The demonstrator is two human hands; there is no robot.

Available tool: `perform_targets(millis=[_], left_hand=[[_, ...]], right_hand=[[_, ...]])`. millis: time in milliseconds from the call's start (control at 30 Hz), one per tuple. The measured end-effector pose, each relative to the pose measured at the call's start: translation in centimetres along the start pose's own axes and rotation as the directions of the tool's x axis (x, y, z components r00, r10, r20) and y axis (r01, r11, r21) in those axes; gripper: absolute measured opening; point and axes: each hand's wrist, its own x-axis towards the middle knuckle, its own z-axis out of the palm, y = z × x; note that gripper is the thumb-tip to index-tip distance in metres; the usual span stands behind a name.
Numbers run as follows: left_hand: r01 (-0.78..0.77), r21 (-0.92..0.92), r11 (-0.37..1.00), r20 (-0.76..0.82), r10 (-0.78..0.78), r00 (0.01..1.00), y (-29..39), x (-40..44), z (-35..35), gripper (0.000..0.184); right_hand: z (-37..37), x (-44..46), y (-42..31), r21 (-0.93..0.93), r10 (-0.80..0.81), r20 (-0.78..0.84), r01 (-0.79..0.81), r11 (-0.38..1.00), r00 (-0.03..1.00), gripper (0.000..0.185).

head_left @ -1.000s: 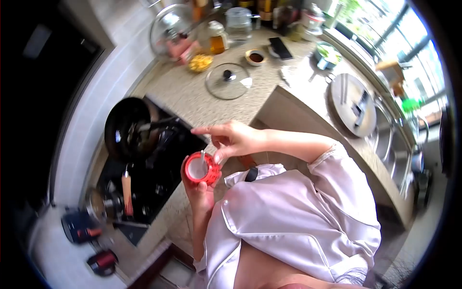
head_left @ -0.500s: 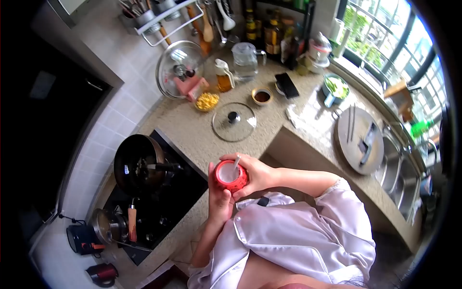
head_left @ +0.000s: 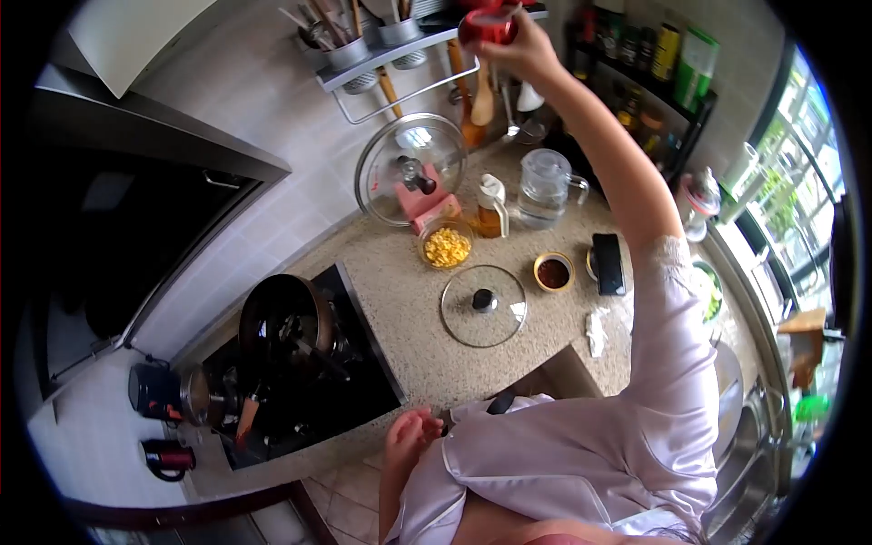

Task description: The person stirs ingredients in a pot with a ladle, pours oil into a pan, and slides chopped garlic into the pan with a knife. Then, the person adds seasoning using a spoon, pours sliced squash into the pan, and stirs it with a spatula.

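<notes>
High at the top of the view, my right hand (head_left: 527, 50) grips a small red jar (head_left: 483, 33) with a white spoon handle in its mouth. The jar is held up beside the wall rack (head_left: 413, 44); part of it is cut off by the frame edge. Low in front of my body, my left hand (head_left: 413, 433) is open, its fingers loosely bent and nothing in it. It hovers near the front edge of the counter, to the right of the black cooktop (head_left: 363, 386).
A wok (head_left: 277, 309) and a small lidded pot (head_left: 198, 395) stand on the cooktop. On the counter are a glass lid (head_left: 495, 322), a bowl of yellow bits (head_left: 448, 246), a dark sauce bowl (head_left: 554, 272), an oil bottle (head_left: 491, 209), a water jug (head_left: 543, 191) and a phone (head_left: 609, 263).
My right hand has carried the red jar from in front of my chest up to the wall rack. My left hand has let go of the jar and dropped lower. The view has shifted.
</notes>
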Motion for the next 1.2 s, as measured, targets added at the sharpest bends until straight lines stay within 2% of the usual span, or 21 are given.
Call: perform_targets(millis=[33, 67, 133, 167, 200, 267, 367, 467, 533, 600, 633, 700, 733, 800, 867, 933, 1000, 1067, 1133, 1200], left_hand=[[-0.084, -0.083, 0.993, 0.015, 0.086, 0.996, -0.4, -0.2, 0.3, 0.027], [-0.096, -0.092, 0.991, -0.009, 0.095, 0.995, -0.6, -0.5, 0.7, 0.027], [-0.056, -0.15, 0.987, -0.226, 0.02, 0.974, -0.6, -1.3, 1.7, 0.027], [-0.071, -0.161, 0.984, -0.25, 0.029, 0.968, -0.7, -1.5, 2.0, 0.027], [-0.079, -0.152, 0.985, -0.276, 0.035, 0.961, -0.7, -1.7, 2.2, 0.027], [-0.1, -0.154, 0.983, -0.322, 0.046, 0.945, -0.7, -2.1, 2.6, 0.027], [-0.093, -0.13, 0.987, -0.392, 0.035, 0.919, -0.5, -2.8, 3.1, 0.028], [-0.133, -0.156, 0.979, -0.433, 0.054, 0.9, -0.4, -3.2, 3.4, 0.028], [-0.126, -0.14, 0.982, -0.469, 0.046, 0.882, -0.4, -3.3, 3.5, 0.028], [-0.112, -0.163, 0.98, -0.486, 0.02, 0.874, -0.2, -3.4, 4.0, 0.028], [-0.097, -0.18, 0.979, -0.494, -0.004, 0.869, 0.0, -3.2, 4.1, 0.028], [-0.089, -0.162, 0.983, -0.505, -0.005, 0.863, 0.2, -3.0, 4.1, 0.028], [-0.076, -0.148, 0.986, -0.514, -0.011, 0.858, 0.1, -3.1, 4.1, 0.028], [-0.109, -0.183, 0.977, -0.5, 0.003, 0.866, -0.1, -2.6, 3.5, 0.028], [-0.133, -0.225, 0.965, -0.494, 0.005, 0.869, 0.1, -2.7, 3.7, 0.028], [-0.11, -0.158, 0.981, -0.499, 0.017, 0.866, 1.5, -2.6, 4.4, 0.028], [-0.117, -0.137, 0.984, -0.525, 0.028, 0.85, 2.8, -2.6, 5.0, 0.027], [-0.092, -0.104, 0.99, -0.518, 0.025, 0.855, 2.5, -2.5, 4.7, 0.025], [-0.107, -0.137, 0.985, -0.532, 0.018, 0.847, 2.2, -2.6, 4.1, 0.024], [-0.115, -0.153, 0.982, -0.53, 0.017, 0.848, 1.5, -2.7, 2.9, 0.024]], right_hand=[[0.3, 2.3, -0.1, -0.009, 0.095, 0.006, -0.095, 0.995, 0.995, 0.072], [0.7, 4.2, -0.3, -0.02, 0.19, 0.014, -0.189, 0.982, 0.982, 0.074], [2.2, 7.3, 0.4, -0.307, 0.272, -0.094, -0.288, 0.907, 0.958, 0.072], [3.3, 8.6, 1.3, -0.297, 0.334, -0.115, -0.353, 0.887, 0.935, 0.073], [4.4, 9.6, 2.8, -0.279, 0.28, -0.142, -0.31, 0.909, 0.949, 0.074], [6.1, 10.5, 3.6, -0.411, 0.189, -0.181, -0.249, 0.877, 0.965, 0.074], [7.4, 10.5, 2.3, -0.494, 0.328, -0.191, -0.38, 0.782, 0.925, 0.072], [8.6, 10.9, 4.1, -0.535, 0.271, -0.179, -0.325, 0.78, 0.946, 0.082], [9.0, 11.1, 4.0, -0.508, 0.328, -0.146, -0.355, 0.785, 0.933, 0.089], [10.0, 11.4, 6.3, -0.641, 0.179, -0.076, -0.186, 0.745, 0.981, 0.082], [10.4, 11.8, 7.1, -0.638, 0.176, -0.075, -0.182, 0.748, 0.982, 0.082], [11.0, 12.2, 7.9, -0.678, 0.18, -0.073, -0.181, 0.712, 0.981, 0.095], [11.1, 12.2, 8.0, -0.676, 0.179, -0.065, -0.175, 0.716, 0.982, 0.095], [11.0, 12.1, 8.0, -0.783, 0.155, -0.076, -0.155, 0.602, 0.985, 0.101], [10.7, 12.5, 9.0, -0.817, 0.166, 0.013, -0.085, 0.571, 0.986, 0.113], [11.0, 12.1, 9.5, -0.77, 0.146, -0.065, -0.142, 0.622, 0.987, 0.113], [10.7, 11.9, 9.6, -0.72, 0.21, -0.053, -0.183, 0.67, 0.976, 0.123], [10.6, 12.4, 11.7, -0.683, 0.223, -0.065, -0.207, 0.701, 0.973, 0.12], [9.9, 9.2, 8.3, -0.776, 0.07, -0.202, -0.204, 0.597, 0.977, 0.103], [9.0, 4.8, 5.3, -0.703, -0.302, -0.189, 0.086, 0.706, 0.934, 0.066]])
